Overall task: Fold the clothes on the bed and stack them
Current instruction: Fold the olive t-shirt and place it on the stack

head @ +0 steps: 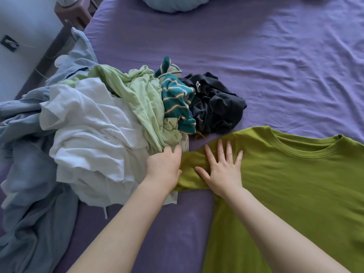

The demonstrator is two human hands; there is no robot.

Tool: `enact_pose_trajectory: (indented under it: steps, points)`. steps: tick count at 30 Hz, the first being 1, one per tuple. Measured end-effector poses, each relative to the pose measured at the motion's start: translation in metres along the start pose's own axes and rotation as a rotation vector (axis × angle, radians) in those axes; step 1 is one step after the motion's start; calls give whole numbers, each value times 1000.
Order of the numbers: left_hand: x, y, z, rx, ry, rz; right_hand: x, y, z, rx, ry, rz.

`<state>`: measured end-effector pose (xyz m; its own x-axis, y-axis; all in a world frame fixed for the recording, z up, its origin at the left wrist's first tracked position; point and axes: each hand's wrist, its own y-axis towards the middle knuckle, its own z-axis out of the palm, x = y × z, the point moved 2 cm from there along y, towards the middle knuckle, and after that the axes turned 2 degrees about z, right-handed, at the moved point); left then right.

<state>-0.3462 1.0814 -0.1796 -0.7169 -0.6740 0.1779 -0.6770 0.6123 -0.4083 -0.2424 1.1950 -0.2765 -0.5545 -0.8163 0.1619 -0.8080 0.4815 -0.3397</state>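
Observation:
An olive-green T-shirt (291, 174) lies spread flat on the purple bed sheet (256, 56), its collar toward the far side. My right hand (222, 166) presses flat on its left sleeve with fingers spread. My left hand (163, 166) grips the end of that sleeve, fingers curled at the edge of the clothes pile. The pile to the left holds a white garment (94, 138), a pale green one (137, 91), a teal striped one (177, 97), a dark grey one (216, 107) and a light blue one (29, 174).
A pale blue round cushion (173, 4) lies at the far edge of the bed. A small purple-brown stand (74, 14) and a white wall with a socket (9, 43) are beyond the bed's left side.

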Motion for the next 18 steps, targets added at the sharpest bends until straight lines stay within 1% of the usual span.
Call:
enact_pose_trajectory:
  steps: [1,2,4,5,6,8,9,11,12,13,16,18]
  points:
    - [-4,-4,-1,-101,41,16,-3,-5,-2,-25,36,-8]
    - [-9,-10,-2,-236,48,54,-8,-13,-3,-51,70,-10]
    - [-22,-18,1,-446,-12,200,-20,-31,-3,-93,113,10]
    - [-30,-21,7,-498,-89,302,-26,-42,-2,-104,129,31]
    - [-39,-23,14,-497,-175,393,-31,-53,-1,-113,139,59]
    - [-58,-21,31,-442,-291,484,-41,-70,2,-125,131,129]
    - [-66,-19,41,-390,-313,482,-44,-75,4,-119,120,157]
    - [-76,-13,62,-197,-259,414,-53,-82,10,-94,82,173]
    - [-74,-9,72,-92,-232,349,-57,-83,14,-68,49,165]
    - [-72,-6,82,-20,-229,294,-63,-83,20,-45,6,150]
    - [-68,-1,98,28,-190,242,-76,-75,30,2,-92,117]
    - [-67,2,95,56,-175,232,-79,-71,27,22,-98,103]
